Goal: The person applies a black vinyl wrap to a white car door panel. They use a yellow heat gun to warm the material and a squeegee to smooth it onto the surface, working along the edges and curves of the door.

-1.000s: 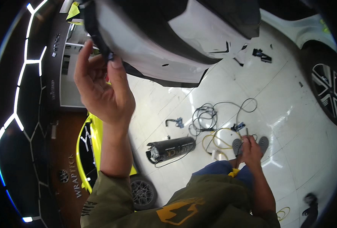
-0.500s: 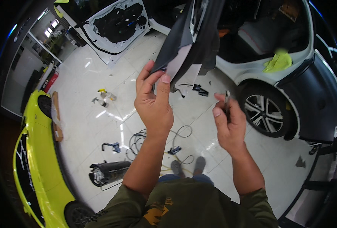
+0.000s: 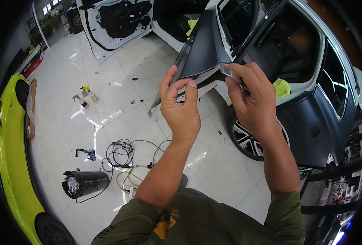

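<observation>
An open car door (image 3: 207,49) with a matte dark grey skin stands on edge before me, its lower corner toward my hands. My left hand (image 3: 181,108) pinches the dark film (image 3: 158,102) at the door's lower edge between thumb and fingers; a loose strip hangs beside it. At the corner, my right hand (image 3: 252,96) has its thumb and fingers closed around a small, slim, silvery tool (image 3: 229,71) held against the edge. Fingers hide much of that tool, and its exact kind is unclear.
A white and dark grey car (image 3: 307,110) stands on the right, with a yellow-green cloth (image 3: 281,87) on its sill. Two spray bottles (image 3: 83,98), a coiled cable (image 3: 119,153) and a black cylindrical device (image 3: 87,182) are on the floor. A lime-yellow car (image 3: 13,155) is at left.
My right hand has come up and left to the door's corner, bringing the silvery tool to the edge. The view has shifted right; my left hand still pinches the film.
</observation>
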{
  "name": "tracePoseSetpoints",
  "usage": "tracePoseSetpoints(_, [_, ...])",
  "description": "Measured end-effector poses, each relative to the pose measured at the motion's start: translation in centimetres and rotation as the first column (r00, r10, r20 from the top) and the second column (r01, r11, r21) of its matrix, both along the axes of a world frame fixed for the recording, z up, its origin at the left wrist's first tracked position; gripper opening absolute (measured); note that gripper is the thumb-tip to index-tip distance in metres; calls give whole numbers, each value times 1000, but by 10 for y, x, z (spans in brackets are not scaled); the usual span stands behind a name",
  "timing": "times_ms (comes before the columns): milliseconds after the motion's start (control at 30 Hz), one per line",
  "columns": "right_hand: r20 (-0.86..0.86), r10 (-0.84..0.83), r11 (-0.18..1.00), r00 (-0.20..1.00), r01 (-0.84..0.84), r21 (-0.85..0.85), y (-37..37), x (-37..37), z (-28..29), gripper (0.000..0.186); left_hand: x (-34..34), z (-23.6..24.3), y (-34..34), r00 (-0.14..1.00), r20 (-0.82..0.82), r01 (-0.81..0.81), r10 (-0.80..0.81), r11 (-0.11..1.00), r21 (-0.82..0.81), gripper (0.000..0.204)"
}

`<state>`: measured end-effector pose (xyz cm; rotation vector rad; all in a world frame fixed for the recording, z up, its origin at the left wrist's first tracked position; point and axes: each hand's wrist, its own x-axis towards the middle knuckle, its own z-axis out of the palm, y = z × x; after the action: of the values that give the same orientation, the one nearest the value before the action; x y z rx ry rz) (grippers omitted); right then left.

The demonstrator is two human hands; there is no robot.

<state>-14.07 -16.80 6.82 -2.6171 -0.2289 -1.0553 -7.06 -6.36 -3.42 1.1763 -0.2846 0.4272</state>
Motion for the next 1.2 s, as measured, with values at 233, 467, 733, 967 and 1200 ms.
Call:
tracePoseSetpoints(233, [5,-47,991,999,47,-129,7,22,8,26,5,-3,-4,1000,11,17,-16,996,-90,10])
tracePoseSetpoints(467, [-3,-96,976,995,93,-198,10,26,9,25,3,-4,-7,1000,-17,-9,8,999,-53,10])
tracePoseSetpoints(733, [118,-53,876,992,103,-471,13,31,18,26,-2,2,-3,996,-3,-92,93,991,93,11])
tracePoseSetpoints(967, [51,18,795,999,17,-607,12,40,23,25,0,-2,-6,994,44,-108,104,988,111,9])
tracePoseSetpoints(1200, [24,-1,803,1000,15,-596,16,41,22,23,-1,-1,-2,994,87,-77,70,994,74,6])
